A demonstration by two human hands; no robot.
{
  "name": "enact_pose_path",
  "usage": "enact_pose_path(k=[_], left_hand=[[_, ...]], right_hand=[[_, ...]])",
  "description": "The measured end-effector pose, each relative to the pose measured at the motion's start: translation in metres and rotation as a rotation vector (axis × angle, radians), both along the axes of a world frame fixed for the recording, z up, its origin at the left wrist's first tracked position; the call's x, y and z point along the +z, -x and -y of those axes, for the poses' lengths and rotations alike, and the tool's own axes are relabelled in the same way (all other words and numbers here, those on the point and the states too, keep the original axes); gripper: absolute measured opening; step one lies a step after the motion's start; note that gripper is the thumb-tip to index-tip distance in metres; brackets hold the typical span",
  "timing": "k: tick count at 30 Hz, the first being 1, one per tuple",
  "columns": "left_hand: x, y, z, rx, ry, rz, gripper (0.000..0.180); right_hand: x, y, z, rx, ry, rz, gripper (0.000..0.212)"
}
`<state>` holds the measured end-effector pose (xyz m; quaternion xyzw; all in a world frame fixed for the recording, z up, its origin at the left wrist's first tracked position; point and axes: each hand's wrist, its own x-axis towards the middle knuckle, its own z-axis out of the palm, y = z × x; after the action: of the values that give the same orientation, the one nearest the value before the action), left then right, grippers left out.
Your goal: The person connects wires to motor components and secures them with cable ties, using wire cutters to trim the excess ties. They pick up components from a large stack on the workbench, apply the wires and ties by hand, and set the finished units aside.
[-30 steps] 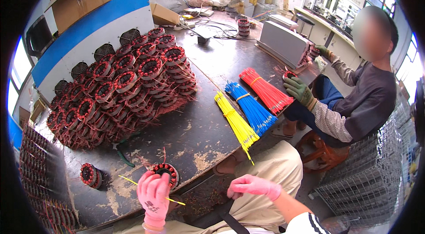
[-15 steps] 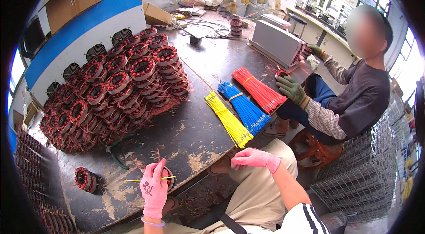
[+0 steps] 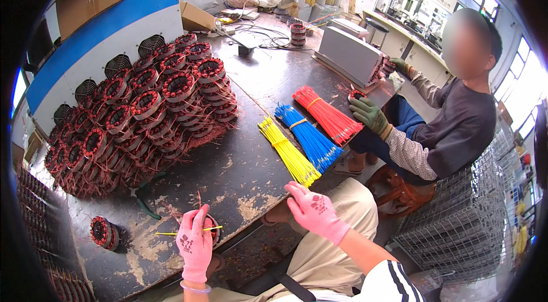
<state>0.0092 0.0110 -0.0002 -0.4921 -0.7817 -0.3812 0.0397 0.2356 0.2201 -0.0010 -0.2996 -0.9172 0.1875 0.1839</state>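
Observation:
My left hand (image 3: 194, 243), in a pink glove, rests at the near table edge and grips a small round stator coil (image 3: 213, 230) with red windings, mostly hidden behind the glove. A thin yellow wire (image 3: 171, 233) lies across the coil and sticks out to the left. My right hand (image 3: 312, 210), also in a pink glove, hovers over my lap with its fingers loosely apart and nothing in it. It is just below the near end of the yellow wire bundle (image 3: 287, 153). Beside that bundle lie a blue bundle (image 3: 308, 137) and a red bundle (image 3: 324, 113).
A large heap of red-wound stator coils (image 3: 142, 119) fills the left of the dark worn table (image 3: 251, 148); one loose coil (image 3: 104, 232) lies near the front left. A seated co-worker's green-gloved hand (image 3: 370, 115) is by the red wires. A grey metal box (image 3: 349, 57) and a wire mesh crate (image 3: 468, 228) stand to the right.
My right hand has risen from my lap toward the near end of the yellow bundle. My left hand has closed over the coil, which showed more fully before.

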Motion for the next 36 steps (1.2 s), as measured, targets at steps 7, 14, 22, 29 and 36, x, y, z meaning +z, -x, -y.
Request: enact_pose_path(k=[7, 14, 22, 29, 36], left_hand=[[0.000, 0.000, 0.001, -0.009, -0.023, 0.010, 0.031], [-0.005, 0.001, 0.004, 0.017, -0.029, 0.003, 0.032], [-0.004, 0.001, -0.002, -0.009, -0.073, -0.006, 0.032], [-0.004, 0.005, 0.007, 0.016, -0.059, -0.004, 0.031], [-0.007, 0.002, 0.002, 0.011, -0.063, 0.005, 0.032]], right_hand=[[-0.007, 0.013, 0.011, -0.063, -0.036, 0.314, 0.053], [-0.008, 0.043, -0.009, -0.071, -0.078, 0.407, 0.049], [-0.009, 0.145, -0.079, 0.008, -0.227, 0.548, 0.037], [0.011, 0.126, -0.039, 0.072, -0.213, 0.380, 0.056], [-0.049, 0.154, -0.064, 0.042, -0.184, 0.196, 0.089]])
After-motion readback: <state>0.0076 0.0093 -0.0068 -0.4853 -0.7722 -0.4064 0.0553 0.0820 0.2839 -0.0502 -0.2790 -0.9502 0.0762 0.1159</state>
